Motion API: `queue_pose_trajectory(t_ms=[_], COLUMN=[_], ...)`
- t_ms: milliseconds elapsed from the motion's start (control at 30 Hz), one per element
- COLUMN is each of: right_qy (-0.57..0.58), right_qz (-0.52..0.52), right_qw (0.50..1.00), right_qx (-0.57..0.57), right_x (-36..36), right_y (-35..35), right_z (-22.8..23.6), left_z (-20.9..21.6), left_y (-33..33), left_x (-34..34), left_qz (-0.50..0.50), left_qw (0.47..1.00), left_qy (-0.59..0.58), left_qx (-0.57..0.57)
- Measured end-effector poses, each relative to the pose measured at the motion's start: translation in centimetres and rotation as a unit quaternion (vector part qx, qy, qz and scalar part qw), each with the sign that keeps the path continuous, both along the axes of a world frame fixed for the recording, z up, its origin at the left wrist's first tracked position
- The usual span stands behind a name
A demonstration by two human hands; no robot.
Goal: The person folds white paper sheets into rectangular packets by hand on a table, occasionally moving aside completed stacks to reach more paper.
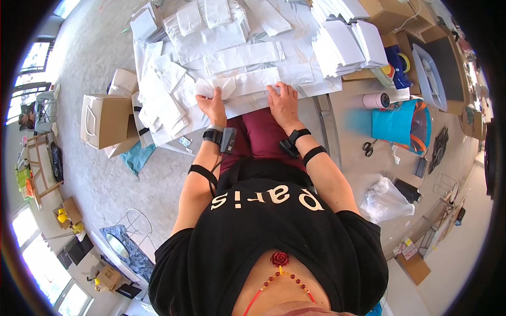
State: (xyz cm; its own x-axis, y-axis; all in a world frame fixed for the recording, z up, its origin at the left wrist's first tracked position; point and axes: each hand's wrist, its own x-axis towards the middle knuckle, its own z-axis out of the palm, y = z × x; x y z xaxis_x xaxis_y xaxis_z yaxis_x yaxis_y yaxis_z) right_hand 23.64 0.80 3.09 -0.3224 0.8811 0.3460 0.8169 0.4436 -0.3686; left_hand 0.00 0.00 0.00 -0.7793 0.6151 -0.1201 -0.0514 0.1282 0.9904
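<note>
A long, flat white paper sleeve (256,80) lies across the near part of the table in front of me. My left hand (213,108) pinches its left end, where a folded, slightly see-through flap (225,87) stands up. Toward the sleeve's right part, my right hand (285,107) has its thumb and index finger close together on the near edge, the other fingers curled. Just beyond lies another flat white sleeve (245,57). Many more are spread in an overlapping heap (164,92) to the left of my left hand.
The table (329,86) has a pale leaf-patterned cover. White stacks (345,45) stand at its right, with more piles (208,31) at the far side. Cardboard boxes (103,121) sit at the left. To the right are a blue bag (387,124), a pink cylinder (371,100) and black scissors (368,148).
</note>
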Motion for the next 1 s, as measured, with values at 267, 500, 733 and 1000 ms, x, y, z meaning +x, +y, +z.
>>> queue_pose_trajectory(t_ms=[267,500,733,1000], right_qy=[0.027,0.001,-0.015,-0.017], right_qz=[0.02,0.021,0.015,0.011], right_qw=[0.999,0.999,0.999,0.999], right_qx=[0.01,-0.035,-0.041,-0.046], right_x=[-0.7,-1.3,-1.2,-1.1], right_y=[1.6,3.0,3.0,3.0], right_z=[0.7,-0.7,-0.4,-0.3], left_z=[-0.3,0.2,1.4,4.5], left_y=[0.0,0.2,-0.4,-1.5], left_x=[-0.1,0.0,-2.2,-2.7], left_qz=[-0.002,0.009,0.038,0.166], left_qw=[1.0,1.0,0.998,0.872], left_qy=[-0.003,0.008,0.041,0.45], left_qx=[0.011,0.018,0.033,-0.102])
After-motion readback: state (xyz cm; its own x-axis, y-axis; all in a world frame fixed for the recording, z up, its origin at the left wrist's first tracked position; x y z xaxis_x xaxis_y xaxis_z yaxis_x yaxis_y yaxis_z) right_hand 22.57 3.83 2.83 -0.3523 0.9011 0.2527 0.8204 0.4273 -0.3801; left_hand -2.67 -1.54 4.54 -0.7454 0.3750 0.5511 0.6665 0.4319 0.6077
